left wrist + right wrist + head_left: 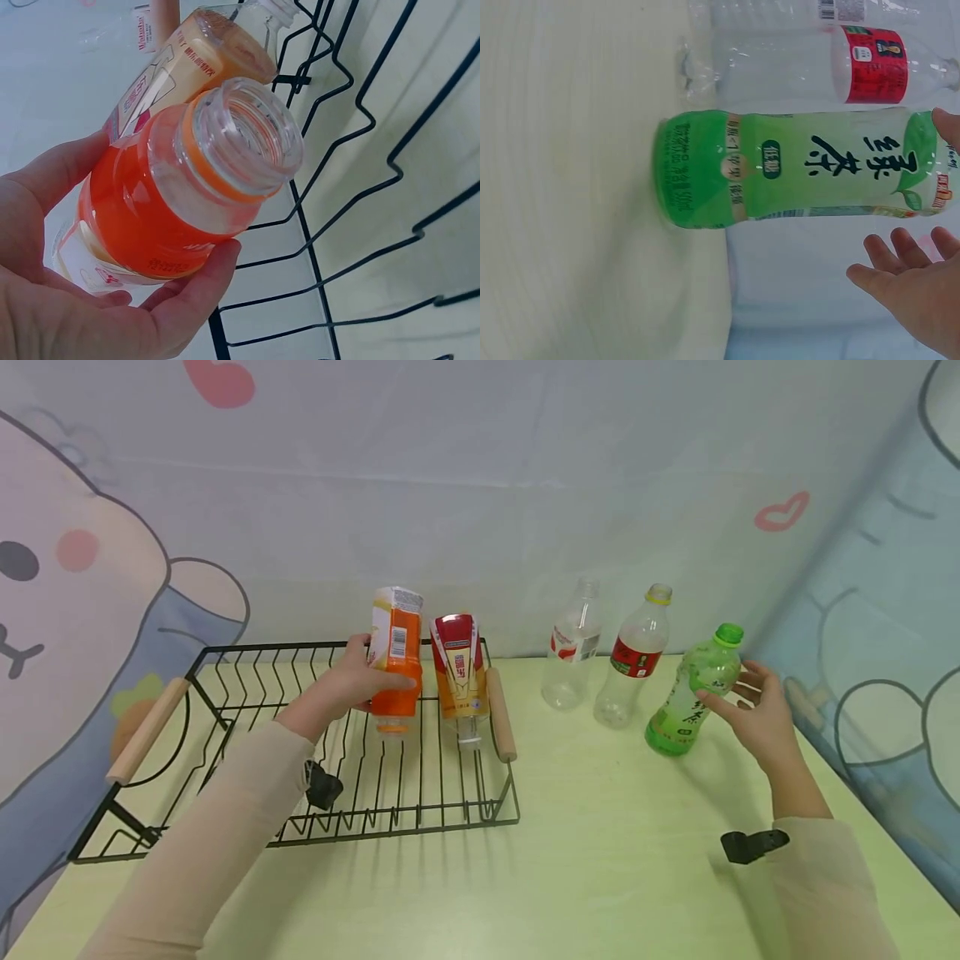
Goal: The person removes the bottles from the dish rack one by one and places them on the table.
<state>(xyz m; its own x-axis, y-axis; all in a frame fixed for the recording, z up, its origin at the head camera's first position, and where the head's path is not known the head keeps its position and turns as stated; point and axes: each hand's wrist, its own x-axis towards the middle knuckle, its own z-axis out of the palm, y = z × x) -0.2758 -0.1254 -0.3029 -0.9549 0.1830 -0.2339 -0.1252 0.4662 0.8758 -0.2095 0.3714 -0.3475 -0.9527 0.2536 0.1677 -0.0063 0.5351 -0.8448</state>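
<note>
My left hand (347, 682) grips an orange-labelled plastic bottle (396, 660) upside down over the black wire rack (315, 837). Its uncapped mouth shows in the left wrist view, with thumb and fingers around the body. Just right of it, a red-and-gold bottle (459, 668) stands inverted in the rack, neck down. On the table, a green tea bottle (693, 693) with a green cap stands upright. My right hand (761, 718) is beside its upper part; the thumb overlaps the bottle, while the fingers (900, 262) are spread and apart from it in the right wrist view.
A clear bottle with a red-and-white label (573, 647) and one with a red label and yellow neck ring (633, 656) stand left of the green bottle. Wooden handles (150, 731) flank the rack. A printed cloth (465, 527) hangs behind the pale table (570, 860).
</note>
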